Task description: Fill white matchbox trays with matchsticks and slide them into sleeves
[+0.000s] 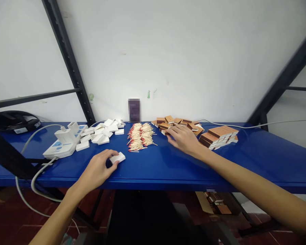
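My left hand point(102, 166) grips a small white matchbox tray point(118, 158) between thumb and fingers, low over the front part of the blue table. To the right, my right hand point(183, 137) reaches over a loose pile of brown matchbox sleeves point(169, 119), its thumb apart from the fingers. Its fingertips are at the near edge of that pile; I cannot tell whether they touch a sleeve. Between the hands lie wooden matches point(148, 134) with red heads, heaped in two columns. More white trays point(99, 131) form a heap behind my left hand.
Neatly stacked matchboxes point(219, 136) stand right of my right forearm. On the left, a white power strip point(60, 149) carries plugs and cables. A blurred dark block point(134, 110) leans at the wall. Black shelf posts point(72, 64) frame the blue table point(163, 166). Below, a carton point(204, 202) holds brown pieces.
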Tool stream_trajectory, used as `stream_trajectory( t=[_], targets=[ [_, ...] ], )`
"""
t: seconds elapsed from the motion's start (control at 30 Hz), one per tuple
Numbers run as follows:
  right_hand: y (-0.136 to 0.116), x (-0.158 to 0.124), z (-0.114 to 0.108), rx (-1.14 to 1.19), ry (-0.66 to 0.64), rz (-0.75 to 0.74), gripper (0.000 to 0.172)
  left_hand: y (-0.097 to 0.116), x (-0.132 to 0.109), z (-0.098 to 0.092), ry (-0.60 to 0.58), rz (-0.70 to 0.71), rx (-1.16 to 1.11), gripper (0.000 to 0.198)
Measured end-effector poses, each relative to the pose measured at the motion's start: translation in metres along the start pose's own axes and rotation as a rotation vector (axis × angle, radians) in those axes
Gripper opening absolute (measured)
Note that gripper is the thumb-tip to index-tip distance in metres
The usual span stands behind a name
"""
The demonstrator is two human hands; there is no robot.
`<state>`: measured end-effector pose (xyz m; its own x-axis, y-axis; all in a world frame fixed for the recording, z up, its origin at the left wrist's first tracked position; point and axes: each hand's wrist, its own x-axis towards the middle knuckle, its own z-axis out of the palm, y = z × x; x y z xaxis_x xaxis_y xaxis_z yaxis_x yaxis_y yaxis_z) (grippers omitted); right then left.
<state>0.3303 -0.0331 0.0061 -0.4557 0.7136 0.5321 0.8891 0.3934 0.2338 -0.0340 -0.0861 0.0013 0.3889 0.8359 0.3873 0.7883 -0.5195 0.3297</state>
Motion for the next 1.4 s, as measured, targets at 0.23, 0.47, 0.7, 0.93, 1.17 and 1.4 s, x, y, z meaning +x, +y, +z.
stream_trajectory(
  t=[0.23,0.47,0.7,0.93,1.17,1.4],
  targets=[
    [-0.016,-0.014,-0.008,0.063,-0.145,0.012,0.028,0.039,0.003,0.016,-0.057,0.049,-0.223,0.034],
    [-0.087,0.021,-0.001,0.384,-0.185,-0.269,0.028,0.035,0.012,0.028,-0.072,0.064,-0.148,0.033],
    [-0.099,0.036,0.015,0.437,-0.2,-0.334,0.03,0.028,0.011,0.029,-0.022,0.025,-0.111,0.032],
    [-0.091,0.026,0.018,0.602,-0.176,-0.254,0.026,0.02,0.014,0.023,-0.086,-0.045,-0.019,0.037],
    [-0.093,0.031,0.022,0.61,-0.15,-0.115,0.022,0.024,0.011,0.024,-0.138,-0.026,0.018,0.047],
    [-0.093,0.027,0.021,0.675,-0.137,-0.169,0.021,0.026,0.01,0.027,-0.14,-0.027,0.118,0.051]
  ],
)
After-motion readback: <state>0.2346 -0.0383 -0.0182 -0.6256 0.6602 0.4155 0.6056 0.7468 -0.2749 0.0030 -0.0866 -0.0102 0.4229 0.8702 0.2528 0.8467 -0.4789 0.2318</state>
